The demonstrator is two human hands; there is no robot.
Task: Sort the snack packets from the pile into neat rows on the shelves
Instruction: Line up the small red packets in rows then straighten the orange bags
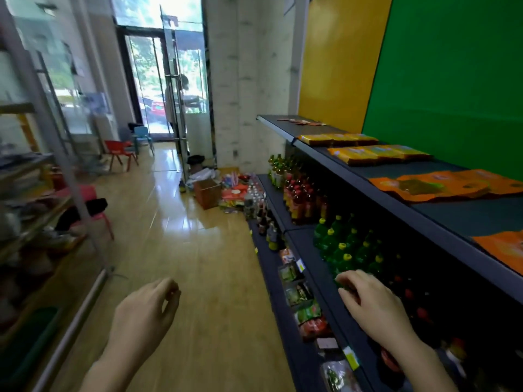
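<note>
Trouble could come from my right grip (373, 304), curled beside the green bottles (345, 244); I couldn't tell if it held anything. It might knock them. Left grip (147, 309) hung loose, empty. Snack pile (235, 193) lay far beyond them.

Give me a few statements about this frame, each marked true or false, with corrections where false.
1. On the top shelf lie orange packets, flat. True.
2. The left hand holds a snack packet. False: it hangs over the floor, holding nothing.
3. The middle shelf holds green bottles with yellow caps. True.
4. The right hand rests on the top shelf. False: it is at the middle shelf's front edge, by the green bottles.
5. The pile of goods lies under the left hand. False: it lies on the floor far down the aisle, beside a cardboard box.
</note>
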